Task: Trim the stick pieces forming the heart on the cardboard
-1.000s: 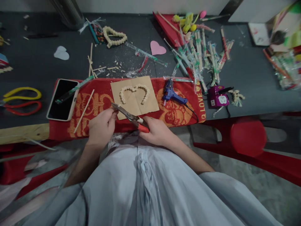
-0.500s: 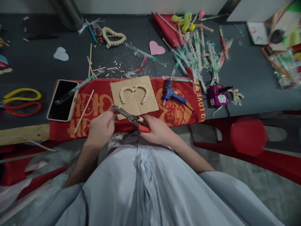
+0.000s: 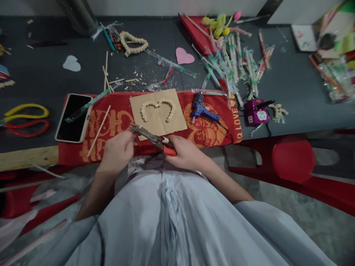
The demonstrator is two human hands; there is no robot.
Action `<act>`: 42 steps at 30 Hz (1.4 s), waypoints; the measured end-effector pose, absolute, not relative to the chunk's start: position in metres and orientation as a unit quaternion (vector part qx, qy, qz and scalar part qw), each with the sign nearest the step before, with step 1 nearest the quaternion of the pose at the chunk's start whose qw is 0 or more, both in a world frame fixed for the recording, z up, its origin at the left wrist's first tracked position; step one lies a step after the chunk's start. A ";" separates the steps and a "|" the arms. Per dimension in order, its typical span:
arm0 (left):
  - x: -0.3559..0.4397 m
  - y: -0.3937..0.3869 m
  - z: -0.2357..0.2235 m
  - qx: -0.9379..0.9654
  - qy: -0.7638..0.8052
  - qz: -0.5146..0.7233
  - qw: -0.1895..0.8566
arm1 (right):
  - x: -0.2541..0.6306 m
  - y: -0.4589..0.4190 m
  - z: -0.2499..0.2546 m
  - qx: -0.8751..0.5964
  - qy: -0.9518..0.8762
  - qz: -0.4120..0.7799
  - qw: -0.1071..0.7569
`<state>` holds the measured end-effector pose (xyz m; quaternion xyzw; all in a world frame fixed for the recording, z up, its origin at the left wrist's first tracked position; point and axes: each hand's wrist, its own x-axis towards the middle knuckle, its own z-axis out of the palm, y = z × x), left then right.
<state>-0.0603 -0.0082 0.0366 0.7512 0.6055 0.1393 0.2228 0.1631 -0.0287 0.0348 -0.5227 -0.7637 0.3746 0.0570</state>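
Your dark table carries a red towel, and on it lies creased brown paper. Your left hand has curled fingers; I can't tell whether they grip anything. Your right hand is clamped on red-handled pliers, which point left across the paper's near edge, tips beside your left fingers. A bumpy cream outline sits on the paper.

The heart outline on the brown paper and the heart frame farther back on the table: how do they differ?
The heart outline gapes open at the bottom, while the heart frame forms a closed loop. The heart outline lies on brown paper; the heart frame lies off it, on the dark table. Both look pale and bumpy.
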 end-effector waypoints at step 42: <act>-0.055 -0.005 0.039 0.775 0.583 0.135 0.201 | 0.160 -0.031 0.036 -0.538 -0.741 0.394 0.078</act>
